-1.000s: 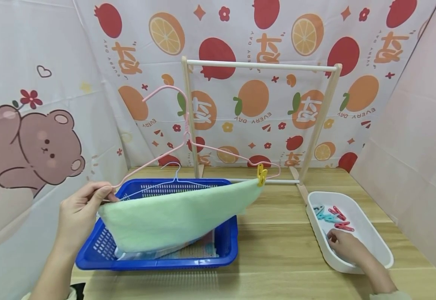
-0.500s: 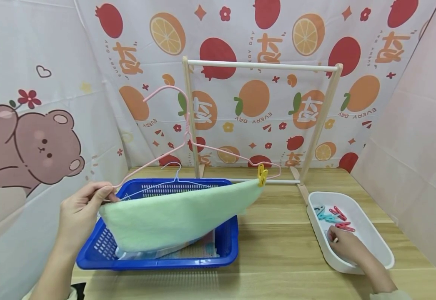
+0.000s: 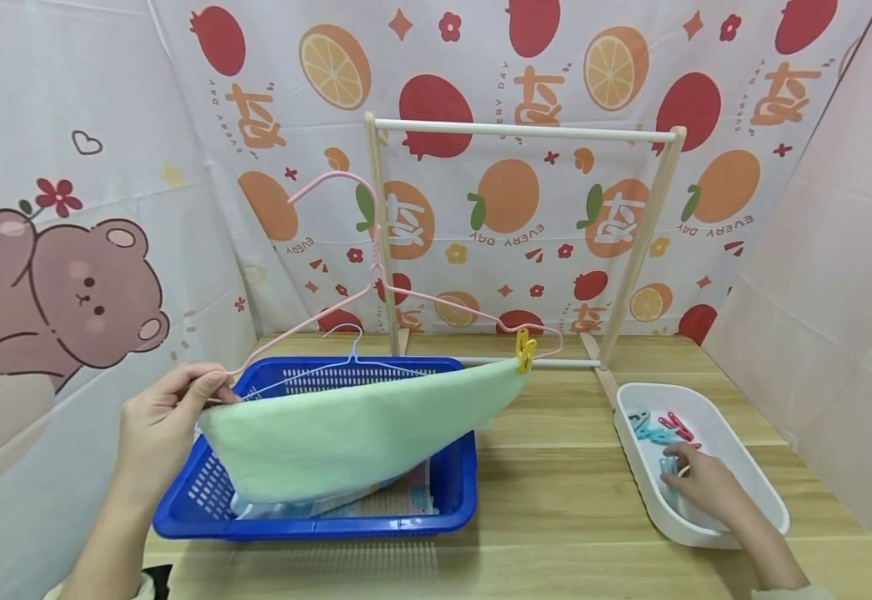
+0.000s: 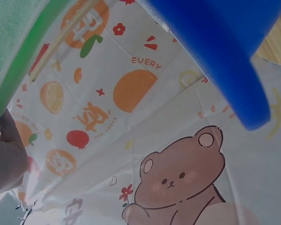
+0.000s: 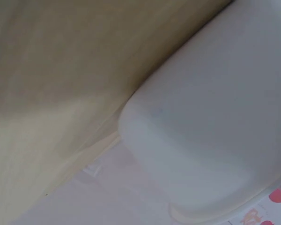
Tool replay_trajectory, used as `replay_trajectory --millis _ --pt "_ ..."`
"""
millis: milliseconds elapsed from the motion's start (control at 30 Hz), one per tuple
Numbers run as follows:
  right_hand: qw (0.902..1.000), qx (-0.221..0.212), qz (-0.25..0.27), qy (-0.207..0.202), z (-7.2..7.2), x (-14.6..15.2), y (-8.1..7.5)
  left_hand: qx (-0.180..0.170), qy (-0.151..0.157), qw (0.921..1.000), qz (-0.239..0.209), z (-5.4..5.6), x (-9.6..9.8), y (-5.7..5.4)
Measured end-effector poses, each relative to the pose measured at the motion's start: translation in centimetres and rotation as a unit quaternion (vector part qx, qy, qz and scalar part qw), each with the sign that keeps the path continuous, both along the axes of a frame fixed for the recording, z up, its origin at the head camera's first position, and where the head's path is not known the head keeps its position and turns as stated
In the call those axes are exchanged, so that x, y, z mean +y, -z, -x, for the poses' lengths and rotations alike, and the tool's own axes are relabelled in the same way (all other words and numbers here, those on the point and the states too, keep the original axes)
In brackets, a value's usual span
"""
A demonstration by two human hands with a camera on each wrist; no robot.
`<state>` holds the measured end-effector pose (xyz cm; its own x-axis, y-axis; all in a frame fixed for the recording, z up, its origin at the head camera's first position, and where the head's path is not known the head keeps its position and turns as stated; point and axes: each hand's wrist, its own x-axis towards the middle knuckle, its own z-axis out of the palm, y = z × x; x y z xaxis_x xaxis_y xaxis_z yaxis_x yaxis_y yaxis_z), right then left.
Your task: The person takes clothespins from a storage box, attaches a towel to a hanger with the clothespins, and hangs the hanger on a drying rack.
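In the head view my left hand (image 3: 169,417) pinches the left corner of a light green towel (image 3: 361,442) together with the left end of a pink hanger (image 3: 443,304). A yellow clothespin (image 3: 524,350) clips the towel's right corner to the hanger. My right hand (image 3: 709,487) is inside a white tray (image 3: 762,492), its thumb and fingers pinching a light blue clothespin (image 3: 669,471). Beyond it lie red clothespins (image 3: 678,425) and teal clothespins (image 3: 654,432). The left wrist view catches part of the towel (image 4: 9,42) above my left hand (image 4: 7,154).
Under the towel stands a blue basket (image 3: 462,492) holding a blue hanger (image 3: 353,358) and folded cloth (image 3: 406,492). A rack (image 3: 526,129) with wooden posts and a white bar stands at the back of the wooden table (image 3: 556,500). Printed curtains surround the table.
My right hand has shifted slightly up and right within the tray, and a light blue clothespin now shows between its fingers. My left hand, the towel and the pink hanger stay in place.
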<state>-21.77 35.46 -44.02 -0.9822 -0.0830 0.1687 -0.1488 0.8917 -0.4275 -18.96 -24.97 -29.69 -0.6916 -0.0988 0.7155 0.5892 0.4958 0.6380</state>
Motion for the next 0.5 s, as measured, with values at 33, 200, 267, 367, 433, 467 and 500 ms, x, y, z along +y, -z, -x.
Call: replay_trajectory --millis 33,200,267,367,433,467,500 --pt "1.0 0.002 0.001 0.006 0.1 0.0 -0.1 0.001 0.002 1.0 0.0 0.0 0.0 0.0" --pt "0.9991 0.016 0.018 0.036 0.1 -0.1 -1.1 0.005 0.003 1.0 0.006 0.1 0.0 0.0" --pt "0.998 0.034 0.027 0.046 0.0 -0.2 -1.5 0.007 0.003 0.9999 0.01 0.1 0.0 0.0" --pt "0.9955 0.061 0.047 0.055 0.0 -0.3 -2.2 0.007 0.007 0.9999 0.01 0.2 0.0 0.0" --pt "0.9938 0.076 0.06 0.055 -0.1 -0.5 -2.7 0.004 0.007 0.9999 0.009 0.2 -0.1 0.0" --pt "0.9928 0.083 0.067 0.055 -0.1 -0.6 -3.0 0.001 0.007 0.9999 0.008 0.2 -0.1 0.0" --pt "0.9919 0.088 0.075 0.054 -0.1 -0.7 -3.3 -0.001 0.008 0.9999 0.008 0.2 -0.1 0.0"
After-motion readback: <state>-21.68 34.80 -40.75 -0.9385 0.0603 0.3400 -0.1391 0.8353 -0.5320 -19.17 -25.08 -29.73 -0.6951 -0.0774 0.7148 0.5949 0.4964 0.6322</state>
